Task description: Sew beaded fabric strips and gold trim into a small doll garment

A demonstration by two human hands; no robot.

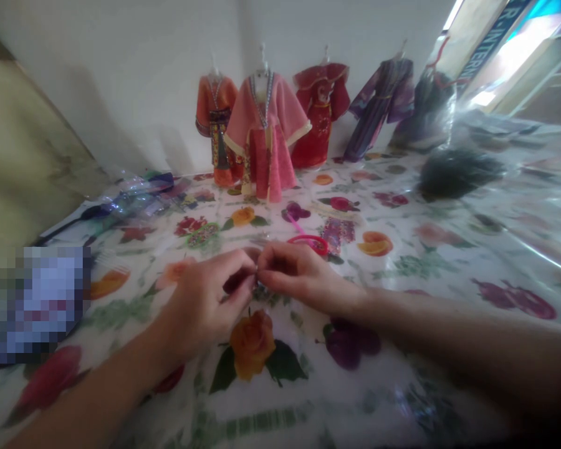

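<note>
My left hand (215,290) and my right hand (294,274) meet over the middle of the flowered tablecloth (280,411), fingertips pinched together and touching or almost touching. Whatever they hold between the fingertips is too small to make out. Just behind my right hand lies a red ring-shaped item (318,244) with a pink stick (298,224). A patterned, beaded-looking piece (339,231) is beside it. Farther left, a green-rimmed patch of small beads (202,235) rests on the cloth.
Small dress forms wear an orange robe (229,93), a pink robe (280,112), a red dress (320,131) and a purple robe (378,112) along the wall. Clear plastic packets (140,196) lie left; a dark bundle in plastic (458,171) lies right.
</note>
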